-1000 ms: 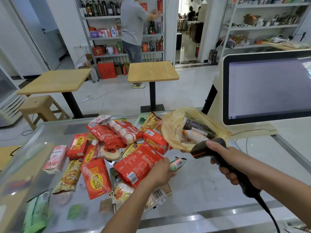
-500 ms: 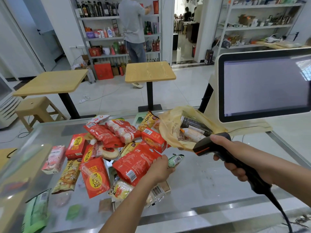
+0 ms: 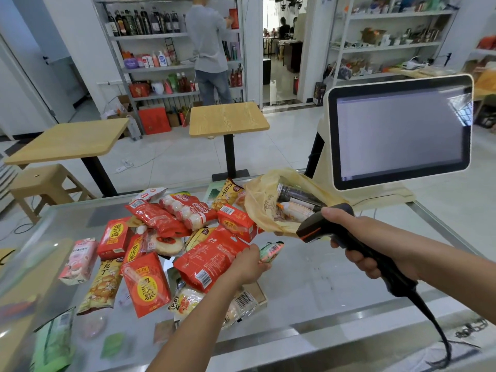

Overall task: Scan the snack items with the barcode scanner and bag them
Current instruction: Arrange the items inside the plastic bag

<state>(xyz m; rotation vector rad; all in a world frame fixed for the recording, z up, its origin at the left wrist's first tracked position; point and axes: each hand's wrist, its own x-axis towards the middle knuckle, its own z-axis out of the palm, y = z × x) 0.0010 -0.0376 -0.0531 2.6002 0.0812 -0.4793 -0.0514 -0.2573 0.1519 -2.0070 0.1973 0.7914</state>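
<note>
My left hand (image 3: pixel 248 265) holds a small green and pink snack packet (image 3: pixel 271 251) with its barcode turned up, just above the glass counter (image 3: pixel 335 285). My right hand (image 3: pixel 359 237) grips a black barcode scanner (image 3: pixel 322 228), whose head points left and down toward that packet from a short gap away. A heap of several snack packs, mostly red ones (image 3: pixel 212 259), lies left of my left hand. Behind the scanner sits a yellow plastic bag (image 3: pixel 264 205), open, with a few items inside.
A checkout screen (image 3: pixel 400 130) stands at the back right of the counter. The scanner's cable (image 3: pixel 434 328) trails toward the near right edge. Beyond the counter are two wooden tables (image 3: pixel 228 118), a stool (image 3: pixel 40 181), shelves, and a person (image 3: pixel 208 49) at the shelves.
My left hand has lifted the small packet slightly up and right. My right hand with the scanner has held almost still, its head staying aimed at the packet.
</note>
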